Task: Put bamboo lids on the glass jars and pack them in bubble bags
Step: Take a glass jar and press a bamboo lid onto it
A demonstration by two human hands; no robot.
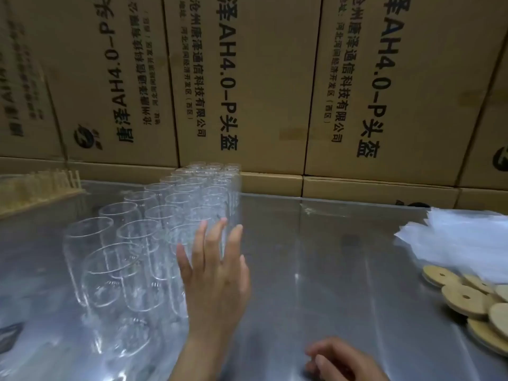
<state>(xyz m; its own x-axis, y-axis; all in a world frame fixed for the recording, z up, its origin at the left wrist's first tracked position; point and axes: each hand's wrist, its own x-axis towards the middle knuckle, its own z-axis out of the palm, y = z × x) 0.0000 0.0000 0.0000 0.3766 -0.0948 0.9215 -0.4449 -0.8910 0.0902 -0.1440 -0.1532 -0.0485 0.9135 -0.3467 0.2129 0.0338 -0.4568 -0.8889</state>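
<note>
- Many glass jars (154, 232) stand in rows on the table's (316, 270) left half, every one we can see without a lid, so we judge the task barely begun.
- Our left hand (217, 279) reaches toward the nearest row, fingers straight and spread, grasping nothing (contact with the glass is unclear).
- Our right hand (341, 361) rests near the bottom edge, fingers loosely curled, apparently holding nothing.
- Bamboo lids (467, 298) lie piled at right, cut off by the frame; bubble bags (461, 237) sit behind them, blurred.
- Cardboard boxes (247, 92) wall off the back.

Stacked cardboard boxes (247, 78) behind; glossy plastic-covered table (330, 270)
</note>
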